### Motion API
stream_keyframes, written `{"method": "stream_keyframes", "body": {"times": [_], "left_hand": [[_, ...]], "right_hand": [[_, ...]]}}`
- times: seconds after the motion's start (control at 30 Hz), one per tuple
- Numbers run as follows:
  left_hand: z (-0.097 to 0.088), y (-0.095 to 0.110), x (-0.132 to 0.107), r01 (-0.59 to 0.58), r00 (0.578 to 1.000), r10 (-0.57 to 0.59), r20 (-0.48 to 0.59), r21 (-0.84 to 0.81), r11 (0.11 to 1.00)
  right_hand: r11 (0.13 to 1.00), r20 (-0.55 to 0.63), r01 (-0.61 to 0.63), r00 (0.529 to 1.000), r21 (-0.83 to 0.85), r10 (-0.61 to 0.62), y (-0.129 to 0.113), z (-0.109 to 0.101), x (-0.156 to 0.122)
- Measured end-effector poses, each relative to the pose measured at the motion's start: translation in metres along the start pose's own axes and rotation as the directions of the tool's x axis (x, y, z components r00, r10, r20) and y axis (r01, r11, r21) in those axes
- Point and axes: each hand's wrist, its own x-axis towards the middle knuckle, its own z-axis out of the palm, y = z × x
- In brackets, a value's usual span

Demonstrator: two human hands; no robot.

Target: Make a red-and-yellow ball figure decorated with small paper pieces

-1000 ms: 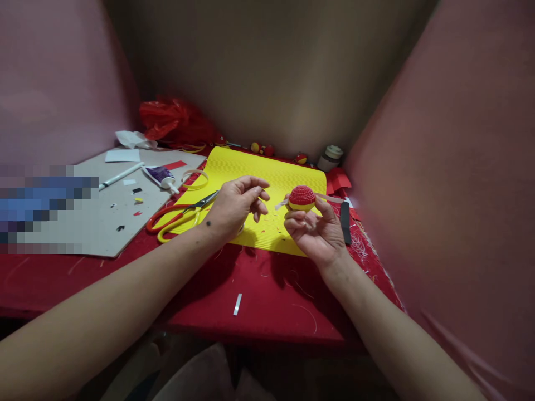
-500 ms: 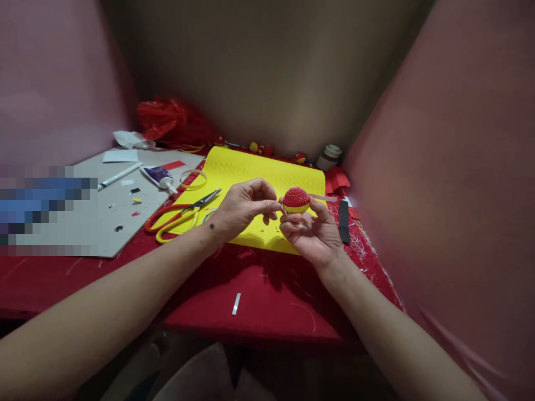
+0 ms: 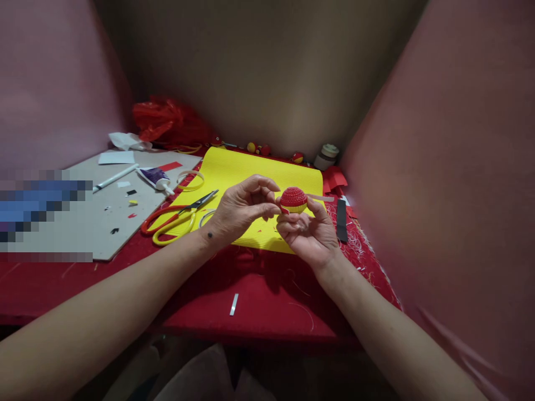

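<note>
A small ball of coiled strips (image 3: pixel 293 199), red and ribbed above with a yellow band below, rests in the fingers of my right hand (image 3: pixel 311 234), its thumb on the right side. From behind that thumb a thin pale pink strip (image 3: pixel 321 198) sticks out to the right. My left hand (image 3: pixel 246 203) reaches the ball's left edge, thumb and fingers bent toward each other. At the thumb tip shows a short red strip end (image 3: pixel 285 210), which seems pinched there; the fingers partly hide it. Both hands are above a yellow corrugated sheet (image 3: pixel 259 167).
Orange-and-yellow-handled scissors (image 3: pixel 175 223) lie left of my left hand. On a grey board (image 3: pixel 79 223) are a glue tube (image 3: pixel 154 179) and paper scraps. Behind stand a jar (image 3: pixel 326 157) and a red plastic bag (image 3: pixel 167 120). A white strip (image 3: pixel 234 304) lies on the red cloth (image 3: pixel 188 301).
The whole view has shifted slightly. The red strip end at the ball's lower left shows more plainly now, and my left index finger is a little raised. My right hand still holds the ball.
</note>
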Motion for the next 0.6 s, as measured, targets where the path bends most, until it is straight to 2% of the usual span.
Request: {"method": "stream_keyframes", "body": {"times": [0.17,0.4,0.6], "left_hand": [[0.0028,0.0023,-0.0045,-0.104,0.995,0.104,0.011,0.134,0.985],[0.0006,-0.0024,-0.0067,-0.187,0.982,0.182,0.043,0.259,0.948],[0.0009,0.0023,-0.0086,-0.321,0.946,0.307,0.105,0.446,0.836]], "right_hand": [[1.0,-0.002,0.018,1.0,-0.024,-0.018,-0.0001,-0.0014,0.0003],[0.998,0.026,0.021,0.999,-0.063,-0.019,0.0003,-0.0026,0.002],[1.0,0.038,0.011,0.999,-0.024,-0.01,0.0011,-0.0021,0.0011]]}}
